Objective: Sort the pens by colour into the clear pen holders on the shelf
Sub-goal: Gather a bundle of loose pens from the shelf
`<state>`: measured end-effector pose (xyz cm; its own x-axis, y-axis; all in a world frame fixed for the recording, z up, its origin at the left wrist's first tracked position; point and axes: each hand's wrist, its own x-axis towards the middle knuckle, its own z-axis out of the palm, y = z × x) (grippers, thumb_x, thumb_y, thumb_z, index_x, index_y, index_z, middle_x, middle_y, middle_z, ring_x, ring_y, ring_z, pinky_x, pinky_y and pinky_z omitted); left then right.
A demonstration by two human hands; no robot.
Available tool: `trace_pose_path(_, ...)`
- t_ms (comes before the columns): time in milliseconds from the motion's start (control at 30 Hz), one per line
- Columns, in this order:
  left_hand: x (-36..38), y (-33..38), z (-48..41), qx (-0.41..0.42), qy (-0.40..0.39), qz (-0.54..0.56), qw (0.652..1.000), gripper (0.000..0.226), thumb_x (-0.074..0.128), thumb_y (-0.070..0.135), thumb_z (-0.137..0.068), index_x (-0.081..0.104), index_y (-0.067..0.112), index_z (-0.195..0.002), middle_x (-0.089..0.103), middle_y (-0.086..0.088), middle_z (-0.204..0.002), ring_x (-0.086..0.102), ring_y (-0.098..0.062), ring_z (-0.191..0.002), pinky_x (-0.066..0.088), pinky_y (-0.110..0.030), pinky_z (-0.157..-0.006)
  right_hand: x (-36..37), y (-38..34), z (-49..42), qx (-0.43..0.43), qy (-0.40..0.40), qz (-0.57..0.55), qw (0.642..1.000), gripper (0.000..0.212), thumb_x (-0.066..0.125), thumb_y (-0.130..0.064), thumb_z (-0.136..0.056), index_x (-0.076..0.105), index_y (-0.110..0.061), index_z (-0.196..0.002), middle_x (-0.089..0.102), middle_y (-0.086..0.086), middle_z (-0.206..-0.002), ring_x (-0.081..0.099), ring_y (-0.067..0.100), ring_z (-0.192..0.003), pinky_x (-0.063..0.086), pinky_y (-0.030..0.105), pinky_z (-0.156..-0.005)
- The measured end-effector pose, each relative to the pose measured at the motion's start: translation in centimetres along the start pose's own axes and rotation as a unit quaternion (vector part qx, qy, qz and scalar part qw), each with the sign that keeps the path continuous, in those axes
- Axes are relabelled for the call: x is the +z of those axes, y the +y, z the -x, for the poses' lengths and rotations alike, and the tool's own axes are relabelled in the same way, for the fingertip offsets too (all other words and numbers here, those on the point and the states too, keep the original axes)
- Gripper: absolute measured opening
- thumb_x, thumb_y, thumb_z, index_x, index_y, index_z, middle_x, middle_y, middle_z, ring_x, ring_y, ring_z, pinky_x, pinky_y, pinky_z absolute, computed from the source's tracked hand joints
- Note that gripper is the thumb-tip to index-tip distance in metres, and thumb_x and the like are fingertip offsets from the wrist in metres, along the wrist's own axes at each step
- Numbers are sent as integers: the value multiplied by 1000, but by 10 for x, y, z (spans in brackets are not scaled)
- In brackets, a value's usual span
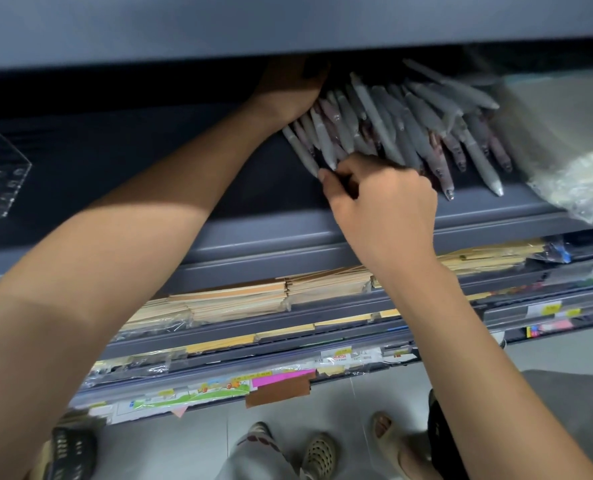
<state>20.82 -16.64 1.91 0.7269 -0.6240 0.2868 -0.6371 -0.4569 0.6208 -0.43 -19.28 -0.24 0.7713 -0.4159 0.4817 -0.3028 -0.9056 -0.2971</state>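
A heap of several pens [406,129], frosted grey with some pinkish ones among them, lies on the dark shelf [184,168], tips toward the front edge. My left hand [288,91] reaches deep under the shelf above, at the pile's far left end; its fingers are hidden in the shadow. My right hand [378,199] sits at the pile's near edge with curled fingers pinching the tips of pens. A clear pen holder [0,174] with round holes lies on the shelf at far left.
A clear plastic bag [572,147] lies on the shelf to the right of the pens. Lower shelves hold stacked envelopes [239,299] and paper goods. Feet in sandals [319,452] stand on the tiled floor below.
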Motion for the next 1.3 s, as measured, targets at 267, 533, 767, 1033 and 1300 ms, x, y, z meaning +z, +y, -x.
trace_pose_path(267, 0, -2, 0, -26, -37, 52, 998, 53, 40, 49, -103, 43, 23, -149, 44, 3, -153, 39, -11, -139, 22, -7, -95, -3, 6, 0, 0, 5, -62, 998, 28, 53, -42, -95, 70, -22, -88, 68, 3, -71, 60, 36, -69, 36, 31, -56)
trace_pose_path(533, 1, -9, -4, -39, -7, 38, 998, 43, 50, 33, -101, 56, 8, -136, 57, -10, -140, 50, -20, -129, 34, -18, -100, 0, 8, 2, 23, 25, -108, 994, 22, 57, -41, -93, 69, -22, -93, 71, 2, -75, 64, 31, -72, 47, 34, -61)
trace_pose_path(767, -1, -1, 3, -40, -15, 69, 997, 49, 51, 49, -99, 52, 26, -142, 52, 4, -145, 47, -7, -129, 31, -5, -93, -18, 36, 7, 61, -27, -86, 994, 28, 67, -30, -89, 62, -19, -114, 59, 7, -101, 51, 25, -78, 38, 28, -72)
trace_pose_path(1033, -5, 7, 9, -39, -68, 59, 995, 37, 53, 50, -96, 64, 27, -122, 65, 11, -106, 62, -2, -87, 49, -6, -61, -16, 34, -8, 8, -25, -87, 996, 23, 67, -24, -90, 69, -13, -110, 72, 11, -87, 65, 36, -83, 52, 38, -76)
trace_pose_path(1300, -2, 5, 6, -55, -23, 50, 997, 34, 53, 43, -98, 61, 23, -125, 58, 8, -116, 55, -6, -107, 38, -12, -81, -6, 33, -13, 45, 9, -157, 987, 29, 71, -26, -87, 69, -18, -114, 74, -2, -88, 67, 20, -77, 49, 26, -71)
